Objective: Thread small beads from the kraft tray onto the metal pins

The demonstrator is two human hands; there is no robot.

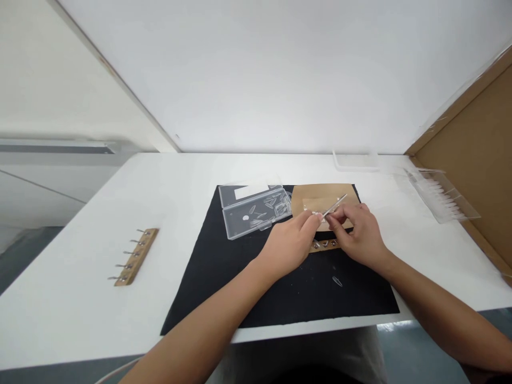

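Note:
My left hand point(288, 237) is closed in a pinch at the lower end of a thin pale stick point(336, 204), which slants up to the right. Close beside it my right hand point(360, 232) is closed, thumb and forefinger pressed together; what they hold is hidden. Below the fingertips lies a wooden strip with metal clips point(325, 245), partly covered by the hands. A tan sheet point(320, 193) with small white bits lies behind the hands. An open clear plastic box point(238, 226) with several clear nail tips is to the left. One loose clear nail tip point(337, 281) rests on the black mat point(276, 304).
A second wooden strip with upright clips point(138, 256) stands at the left on the white table point(180, 202). At the right are a clear bag of white nail tips point(440, 197) and a cardboard side wall point(480, 144). A clear tray point(356, 161) sits at the back.

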